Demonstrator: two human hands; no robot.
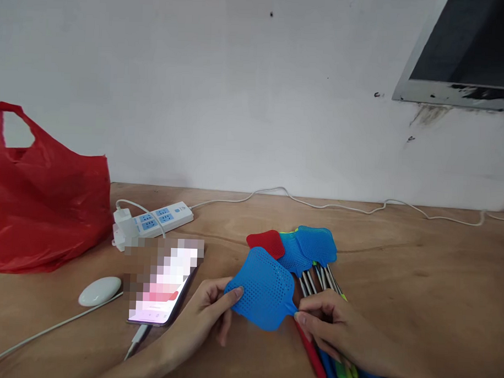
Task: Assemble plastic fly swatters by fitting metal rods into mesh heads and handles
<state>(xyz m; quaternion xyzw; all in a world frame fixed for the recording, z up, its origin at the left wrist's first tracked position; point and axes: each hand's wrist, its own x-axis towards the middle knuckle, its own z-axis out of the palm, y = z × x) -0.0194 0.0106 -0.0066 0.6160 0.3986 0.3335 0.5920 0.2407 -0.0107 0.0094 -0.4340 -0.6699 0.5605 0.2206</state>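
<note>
A blue fly swatter head [265, 288], perforated and squarish, is held up between both hands. My left hand [217, 301] pinches its left edge, thumb on top. My right hand [324, 321] grips its narrow neck at the right between thumb and fingers. Behind and beneath lie several more swatters: a red swatter head [267, 243] and overlapping blue swatter heads [317, 243], with a little yellow-green showing at one edge. Their metal shafts run toward me under my right hand. Coloured handles, among them a red handle [312, 354], show below that hand, partly hidden.
On the left a lit phone [164, 285] rests on the wooden table [417, 294], plugged into a cable. A white power strip [164, 219], a white oval case [100, 291] and a red plastic bag [48, 204] stand near it. A thin cord [338, 206] runs along the wall.
</note>
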